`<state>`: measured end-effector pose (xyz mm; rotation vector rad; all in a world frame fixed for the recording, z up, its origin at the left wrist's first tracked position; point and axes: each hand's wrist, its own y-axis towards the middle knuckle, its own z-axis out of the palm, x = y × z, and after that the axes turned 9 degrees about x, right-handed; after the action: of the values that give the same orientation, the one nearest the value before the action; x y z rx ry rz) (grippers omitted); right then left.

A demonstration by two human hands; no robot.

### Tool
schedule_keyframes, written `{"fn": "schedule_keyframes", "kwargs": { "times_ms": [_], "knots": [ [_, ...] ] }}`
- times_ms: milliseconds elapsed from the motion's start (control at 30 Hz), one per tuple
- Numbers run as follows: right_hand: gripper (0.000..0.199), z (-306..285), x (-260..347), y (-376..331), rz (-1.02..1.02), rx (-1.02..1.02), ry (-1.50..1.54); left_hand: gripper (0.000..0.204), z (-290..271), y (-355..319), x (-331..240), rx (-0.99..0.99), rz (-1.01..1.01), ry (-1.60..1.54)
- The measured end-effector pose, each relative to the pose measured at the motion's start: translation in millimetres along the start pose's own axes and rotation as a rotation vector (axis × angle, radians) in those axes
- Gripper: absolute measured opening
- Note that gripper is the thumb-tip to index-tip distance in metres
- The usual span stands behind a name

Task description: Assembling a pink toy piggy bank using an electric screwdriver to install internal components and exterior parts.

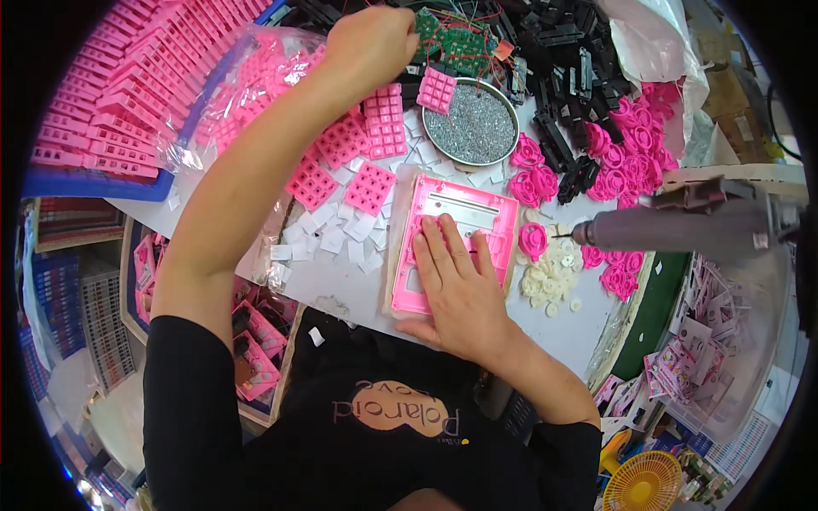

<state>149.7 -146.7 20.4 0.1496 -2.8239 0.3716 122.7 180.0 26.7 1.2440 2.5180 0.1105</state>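
A smooth, glossy pink rectangular plastic casing (504, 223) contrasts with glinting, rough-heaped grey metal pieces (470, 123) and matt white paper squares (331, 240).

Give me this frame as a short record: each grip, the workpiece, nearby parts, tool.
Left grip: fingers curled, near green circuit boards; contents hidden
Right grip: flat, fingers spread, on the pink casing
Left of casing: pink keypads, white squares
Beyond casing: round dish of small silvery pieces
Right of casing: pink rose-shaped parts, cream discs
Tool: grey power driver, bit pointing left
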Motion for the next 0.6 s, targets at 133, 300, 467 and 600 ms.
{"fn": "schedule_keyframes", "kwargs": {
  "times_ms": [133, 300, 467, 600],
  "knots": [
    [0.103, 0.8, 2.0, 3.4, -0.026, 0.000, -0.020, 0.026, 12.0, 39.1, 19.0, 0.000, -0.154, 0.196],
    [0.104, 6.4, 2.5, 1.4, -0.011, -0.037, -0.029, 0.033, 35.6, 51.1, 23.8, -0.029, -0.231, 0.069],
    [0.098, 3.3, 1.1, 0.2, -0.025, -0.047, -0.014, 0.024, 20.3, 57.5, 23.9, -0.016, -0.266, -0.049],
    [0.076, -2.4, -6.3, -4.5, -0.127, -0.217, 0.149, 0.014, -29.8, 54.1, 59.1, -0.920, -0.126, 0.070]
  ]
}}
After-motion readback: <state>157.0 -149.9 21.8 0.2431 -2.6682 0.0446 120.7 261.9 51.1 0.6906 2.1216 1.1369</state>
